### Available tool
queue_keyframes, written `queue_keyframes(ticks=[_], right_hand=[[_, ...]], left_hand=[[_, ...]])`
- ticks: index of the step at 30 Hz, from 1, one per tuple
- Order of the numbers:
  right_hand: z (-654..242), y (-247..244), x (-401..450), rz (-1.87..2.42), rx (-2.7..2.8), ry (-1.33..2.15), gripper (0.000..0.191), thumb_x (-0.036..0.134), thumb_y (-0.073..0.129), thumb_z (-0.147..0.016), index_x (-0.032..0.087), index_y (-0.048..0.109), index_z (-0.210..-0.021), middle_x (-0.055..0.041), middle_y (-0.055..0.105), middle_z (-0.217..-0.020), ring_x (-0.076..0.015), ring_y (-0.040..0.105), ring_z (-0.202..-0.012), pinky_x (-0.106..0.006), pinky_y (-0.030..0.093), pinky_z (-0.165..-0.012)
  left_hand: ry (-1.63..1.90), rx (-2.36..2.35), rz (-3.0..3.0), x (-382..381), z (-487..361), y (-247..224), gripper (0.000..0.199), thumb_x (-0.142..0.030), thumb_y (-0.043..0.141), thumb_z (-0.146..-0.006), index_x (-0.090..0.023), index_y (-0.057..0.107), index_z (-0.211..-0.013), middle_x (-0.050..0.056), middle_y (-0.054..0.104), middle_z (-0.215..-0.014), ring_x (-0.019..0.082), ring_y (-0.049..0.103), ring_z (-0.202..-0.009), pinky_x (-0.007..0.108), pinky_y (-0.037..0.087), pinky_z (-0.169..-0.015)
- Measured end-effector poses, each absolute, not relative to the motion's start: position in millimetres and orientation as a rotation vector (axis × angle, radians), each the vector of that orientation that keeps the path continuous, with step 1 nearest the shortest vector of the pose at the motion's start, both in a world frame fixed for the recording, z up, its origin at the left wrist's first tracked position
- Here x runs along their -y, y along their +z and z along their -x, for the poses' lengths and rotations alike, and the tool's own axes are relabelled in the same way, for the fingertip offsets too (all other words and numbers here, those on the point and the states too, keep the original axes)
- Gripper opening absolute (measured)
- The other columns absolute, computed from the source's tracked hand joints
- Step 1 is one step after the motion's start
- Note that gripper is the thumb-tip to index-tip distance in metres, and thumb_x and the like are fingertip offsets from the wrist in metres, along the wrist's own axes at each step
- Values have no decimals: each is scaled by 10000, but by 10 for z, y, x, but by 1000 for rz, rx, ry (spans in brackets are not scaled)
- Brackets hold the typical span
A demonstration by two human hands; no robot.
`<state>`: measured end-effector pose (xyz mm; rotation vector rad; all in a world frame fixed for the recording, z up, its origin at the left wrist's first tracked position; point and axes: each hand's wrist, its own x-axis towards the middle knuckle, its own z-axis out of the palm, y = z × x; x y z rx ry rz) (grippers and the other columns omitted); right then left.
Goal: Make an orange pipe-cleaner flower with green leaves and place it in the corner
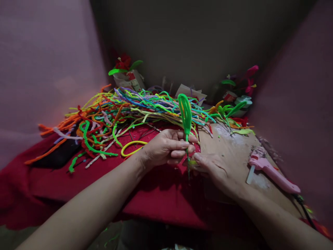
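The left hand (166, 147) grips the stem of a green pipe-cleaner leaf (185, 113), held upright above the red cloth (156, 205). The right hand (217, 168) is curled by the lower stem; whether its fingers close on it is hidden. The step in hand looks like working the stem below the loops. Any further wrapping calls for a firm left pinch and small turns at the lower end, loops uncrushed. The pipe-cleaner pile (145, 107) crowds the far side, and the pink glue gun (275, 173) lies on the brown board (214, 140) beside the right forearm. Freer room lies towards the cloth's near edge.
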<state>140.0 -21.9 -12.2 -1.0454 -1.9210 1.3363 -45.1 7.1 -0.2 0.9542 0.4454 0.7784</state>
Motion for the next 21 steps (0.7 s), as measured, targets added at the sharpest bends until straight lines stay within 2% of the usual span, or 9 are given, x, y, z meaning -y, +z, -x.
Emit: queue_keyframes(ticks=[3,8,10,13,18,21], right_hand=[[-1421,-63,215,1066,2018,1190,411,412,383,-925,167,538,-633,6,508,-629,-114,445,-600,-268,332,-588],[-1451,-65,225,1077,1892,1296,314,415,473,-884,171,651,-798,-27,591,-727,-151,516,-679,-286,400,-644],[-1467,-85,234,1048,1843,1309,277,395,498,-874,186,679,-860,-40,619,-798,-170,543,-744,-307,418,-711],[-1495,-122,238,987,1822,1323,249,368,515,-867,203,701,-863,-48,635,-881,-185,555,-832,-326,411,-802],[-1520,-182,231,1031,1765,1387,221,371,563,-830,196,696,-805,-19,623,-765,-153,538,-726,-284,423,-702],[-1498,-167,242,1018,1744,1428,182,337,589,-812,198,707,-819,-17,650,-798,-149,548,-744,-270,422,-709]], left_hand=[[799,-440,-965,-89,457,-6,201,-118,567,-759,-110,609,-956,10,547,-715,-7,279,-376,132,243,-324],[847,-411,-966,-97,456,-14,234,-120,571,-755,-107,617,-984,8,521,-709,7,321,-398,135,292,-328],[833,-378,-968,-94,441,-26,251,-120,559,-761,-102,615,-1006,7,509,-704,15,323,-408,146,315,-336],[783,-339,-950,-87,405,-47,294,-123,553,-757,-95,602,-1045,9,495,-713,31,355,-434,170,345,-363],[736,-422,-968,-74,345,-69,281,-266,566,-811,-112,598,-1044,-6,479,-703,14,331,-422,152,238,-375],[737,-440,-1015,-65,329,-67,266,-274,563,-819,-115,594,-1029,-26,460,-675,5,289,-405,162,219,-385]])
